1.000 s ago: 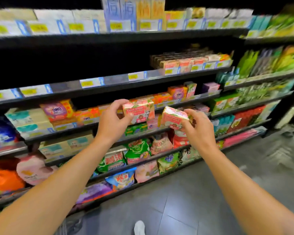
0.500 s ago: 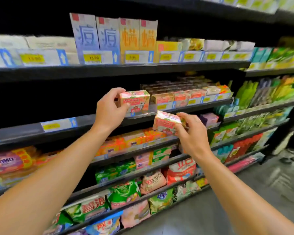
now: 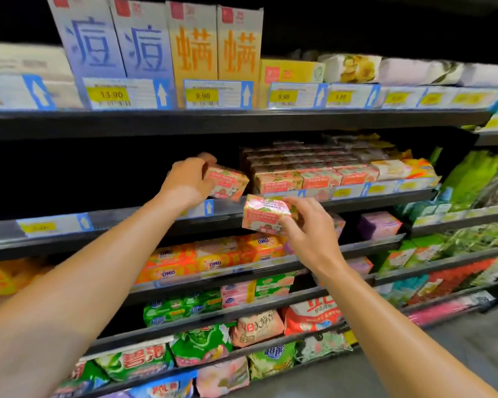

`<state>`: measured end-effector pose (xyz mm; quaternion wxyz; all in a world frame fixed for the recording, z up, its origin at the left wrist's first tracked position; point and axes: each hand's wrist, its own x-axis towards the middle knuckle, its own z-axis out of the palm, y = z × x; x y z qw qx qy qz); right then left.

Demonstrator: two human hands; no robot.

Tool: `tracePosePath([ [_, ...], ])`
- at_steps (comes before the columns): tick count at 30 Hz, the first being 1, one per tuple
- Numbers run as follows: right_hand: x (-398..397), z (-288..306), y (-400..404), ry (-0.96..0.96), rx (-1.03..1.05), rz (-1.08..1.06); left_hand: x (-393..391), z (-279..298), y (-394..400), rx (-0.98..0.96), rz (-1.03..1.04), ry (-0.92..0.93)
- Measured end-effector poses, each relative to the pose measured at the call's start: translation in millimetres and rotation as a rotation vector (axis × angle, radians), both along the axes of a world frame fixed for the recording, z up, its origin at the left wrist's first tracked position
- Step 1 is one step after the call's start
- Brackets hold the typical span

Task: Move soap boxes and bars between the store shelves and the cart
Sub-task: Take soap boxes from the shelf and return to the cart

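Restocking step, by my reading: both hands carry one soap box each toward the second shelf (image 3: 357,198) from the top, where a stacked row of matching boxes (image 3: 302,175) already sits. Left hand (image 3: 189,182) is over the shelf's front lip, fingers wrapped round the left end of its soap box (image 3: 227,182); that box is tilted, right end lower, just left of the stocked row, apparently not touching it. Whether its underside rests on the shelf I cannot tell. Right hand (image 3: 305,228) is lower, in front of the shelf edge and below it, fingers and thumb pinching a second soap box (image 3: 265,214) from its right side; the box is in the air, well clear of any surface. Next move, judged: level the left box, slide it in flush against the row's left end, let go; then lift the right box over the lip into the adjoining dark gap. Risk: nudging the stack. The boxes look small, rectangular, cardboard, pink-red and cream with pale printed lettering and a small figure; lettering blurred. Probably rigid, light, easy to hold one-handed. Cart not in view.
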<state>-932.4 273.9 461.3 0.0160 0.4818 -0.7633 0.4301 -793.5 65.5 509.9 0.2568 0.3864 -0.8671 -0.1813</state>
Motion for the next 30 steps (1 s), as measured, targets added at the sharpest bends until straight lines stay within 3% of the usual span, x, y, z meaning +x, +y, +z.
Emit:
tracePosePath([
  [5,-21,-6,-8,-0.067,0.029,0.105,-4,-6,-8,-0.004,0.074,-0.130],
  [15,-38,-11,-11,-0.096,-0.008,0.188,-19,-10,-2,-0.046,0.120,-0.081],
  [30,-39,-11,-14,-0.142,-0.026,0.187,-57,-1,-19,-0.087,0.187,-0.184],
])
